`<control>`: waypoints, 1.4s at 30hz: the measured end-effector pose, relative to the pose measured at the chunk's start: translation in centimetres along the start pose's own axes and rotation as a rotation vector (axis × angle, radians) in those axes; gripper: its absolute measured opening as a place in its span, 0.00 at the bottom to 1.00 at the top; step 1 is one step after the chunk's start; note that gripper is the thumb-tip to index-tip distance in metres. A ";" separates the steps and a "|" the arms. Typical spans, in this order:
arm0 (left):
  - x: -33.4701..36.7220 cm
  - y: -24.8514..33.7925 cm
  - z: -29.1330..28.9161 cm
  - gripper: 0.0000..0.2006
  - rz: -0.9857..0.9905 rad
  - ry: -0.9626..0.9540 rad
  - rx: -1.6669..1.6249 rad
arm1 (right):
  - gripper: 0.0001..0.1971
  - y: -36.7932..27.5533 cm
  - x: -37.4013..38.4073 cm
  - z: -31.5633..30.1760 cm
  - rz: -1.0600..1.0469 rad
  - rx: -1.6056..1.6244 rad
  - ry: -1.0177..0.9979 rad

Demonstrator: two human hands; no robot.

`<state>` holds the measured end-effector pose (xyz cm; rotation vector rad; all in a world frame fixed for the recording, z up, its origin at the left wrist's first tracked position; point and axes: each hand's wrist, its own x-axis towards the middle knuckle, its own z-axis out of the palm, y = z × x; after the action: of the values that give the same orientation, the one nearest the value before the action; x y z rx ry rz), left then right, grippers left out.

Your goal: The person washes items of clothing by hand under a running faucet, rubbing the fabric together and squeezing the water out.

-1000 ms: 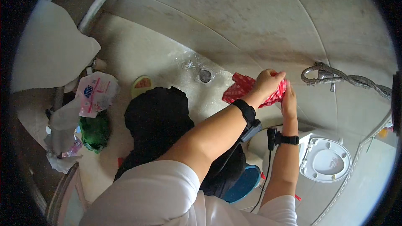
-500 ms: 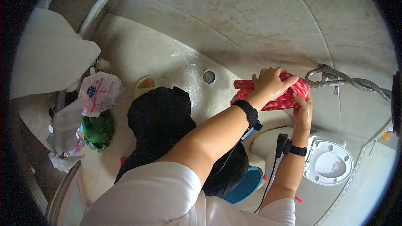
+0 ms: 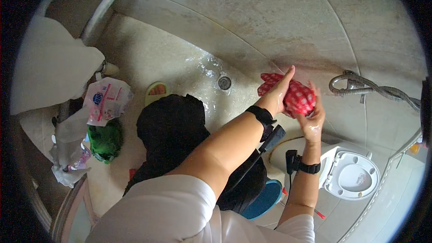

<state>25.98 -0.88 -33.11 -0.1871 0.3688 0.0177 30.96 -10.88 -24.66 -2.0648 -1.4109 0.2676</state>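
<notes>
A wet red cloth with a pale pattern point(image 3: 300, 99) is bunched between my two hands, above the floor by the wall. My left hand point(image 3: 280, 95) presses on it from the left, thumb or finger sticking up along its side. Cupped under its right and lower side is my right hand point(image 3: 312, 120), wet and with fingertips slightly blurred. One end of the cloth pokes out beyond my left hand. Some of my left hand's fingers are hidden behind the cloth.
Water runs on the floor around a round drain point(image 3: 224, 82). A metal shower hose point(image 3: 382, 89) hangs at the right wall, above a white toilet point(image 3: 353, 176). A blue basin point(image 3: 265, 201) is near my legs. At left are a green bag point(image 3: 105, 140) and a plastic package point(image 3: 108, 100).
The cloth went from a long folded bundle to a compact ball. My left hand moved from on top of it to its left side; my right hand shifted slightly left and down.
</notes>
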 end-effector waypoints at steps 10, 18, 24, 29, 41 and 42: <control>2.6 -2.1 -2.6 0.09 0.255 -0.260 -0.146 | 0.16 -0.1 0.6 5.1 0.257 0.532 0.208; 3.8 -2.8 -1.7 0.02 0.575 0.327 0.288 | 0.04 3.4 2.9 5.7 0.484 0.609 0.570; 3.3 -3.7 -0.1 0.04 0.609 0.244 0.646 | 0.06 11.2 1.4 1.3 0.586 0.555 0.594; 3.3 -3.5 -0.5 0.33 0.599 0.487 1.037 | 0.11 7.9 0.0 -0.6 0.635 0.739 0.461; 2.2 -4.0 1.1 0.38 0.565 0.457 1.423 | 0.09 5.8 1.6 -0.9 0.546 0.722 0.354; 2.1 -4.3 0.9 0.37 0.730 0.516 1.426 | 0.10 5.7 1.6 -0.9 0.568 0.732 0.346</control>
<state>28.48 -4.93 -32.28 1.3849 0.8609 0.4188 36.40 -11.17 -27.06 -1.7138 -0.3936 0.5342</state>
